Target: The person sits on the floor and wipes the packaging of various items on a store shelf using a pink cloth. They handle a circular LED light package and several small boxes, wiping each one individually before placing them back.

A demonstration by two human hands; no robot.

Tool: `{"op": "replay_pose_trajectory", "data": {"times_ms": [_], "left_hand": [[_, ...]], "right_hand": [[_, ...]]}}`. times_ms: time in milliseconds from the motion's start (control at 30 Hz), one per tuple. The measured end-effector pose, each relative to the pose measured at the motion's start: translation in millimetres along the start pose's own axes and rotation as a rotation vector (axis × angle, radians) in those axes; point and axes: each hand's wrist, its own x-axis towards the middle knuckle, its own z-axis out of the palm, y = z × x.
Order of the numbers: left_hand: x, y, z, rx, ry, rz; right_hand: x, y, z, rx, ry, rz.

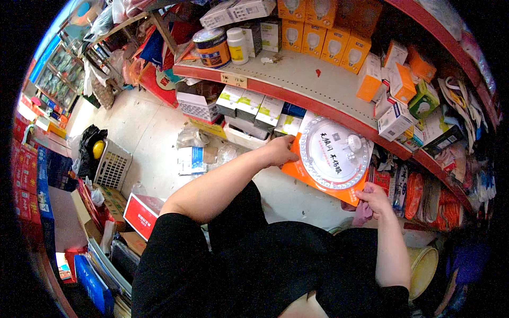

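Observation:
Between my two hands is a flat orange-and-white package with a clear round plastic front, apparently a round LED lamp panel, bearing writing. My left hand grips its left edge, fingers behind the card. My right hand pinches its lower right corner and also holds a crumpled mauve cloth that hangs below. The package is tilted in front of the red-edged metal shelf. Orange light bulb boxes stand at the back of that shelf, with a paint can and a white bottle at its left.
Loose bulb boxes crowd the shelf's right end. Green-and-white boxes sit beneath the shelf, beside packed gloves or cloths. Plastic-wrapped packages lie on the floor. A grey plastic basket, a red-and-white box and cartons stand at left.

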Motion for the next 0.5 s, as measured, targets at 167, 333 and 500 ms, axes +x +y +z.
{"op": "replay_pose_trajectory", "data": {"times_ms": [167,333,500], "left_hand": [[10.7,-9.1,0.5,-0.076,-0.039,-0.020],[3.8,-3.6,-1.3,-0.091,-0.038,-0.034],[8.2,-7.4,-5.3,-0.123,-0.010,-0.018]], "right_hand": [[1.7,-1.2,0.2,-0.008,-0.001,-0.029],[3.3,3.4,-1.8,-0.050,0.030,-0.018],[1.7,-1.8,4.9,0.019,0.012,-0.043]]}}
